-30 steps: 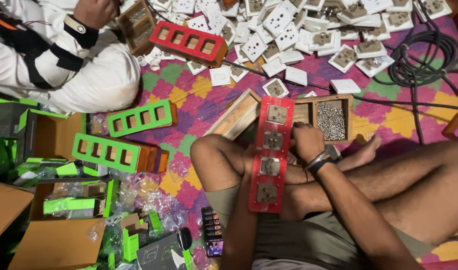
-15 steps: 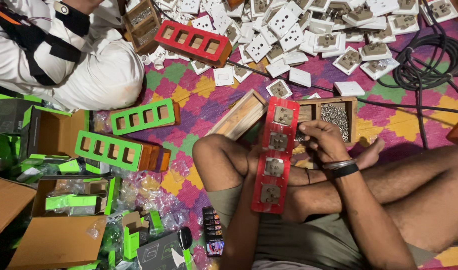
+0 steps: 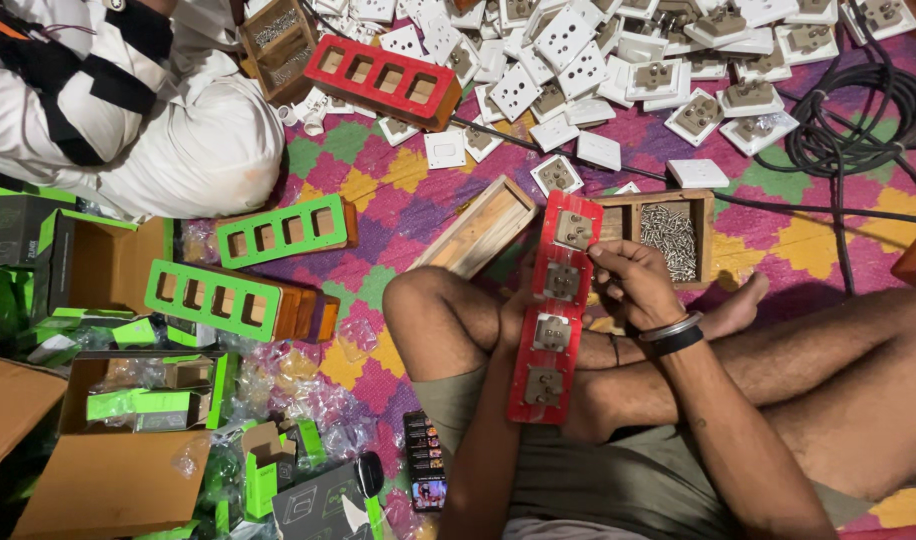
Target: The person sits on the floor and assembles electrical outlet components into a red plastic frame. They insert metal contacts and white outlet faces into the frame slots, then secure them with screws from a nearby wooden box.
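I sit cross-legged with a long red socket panel (image 3: 548,320) upright across my lap. It has several grey socket backs fitted in it. My left hand (image 3: 519,300) grips the panel from behind and is mostly hidden by it. My right hand (image 3: 630,282), with a bangle and a dark band at the wrist, is at the panel's right edge. Its fingertips are pinched together beside the top socket; I cannot make out whether anything small is between them. Just beyond that hand stands an open wooden box of screws (image 3: 668,238).
Another person in white (image 3: 128,110) sits at the upper left. Around us lie an empty red frame (image 3: 383,78), two green frames (image 3: 283,230) (image 3: 213,298), a wooden box (image 3: 478,228), several white sockets (image 3: 578,60), coiled black cable (image 3: 858,110), and cardboard boxes (image 3: 108,480).
My right hand has shifted slightly up towards the panel's top socket. The other person's hand at the upper left has left the view.
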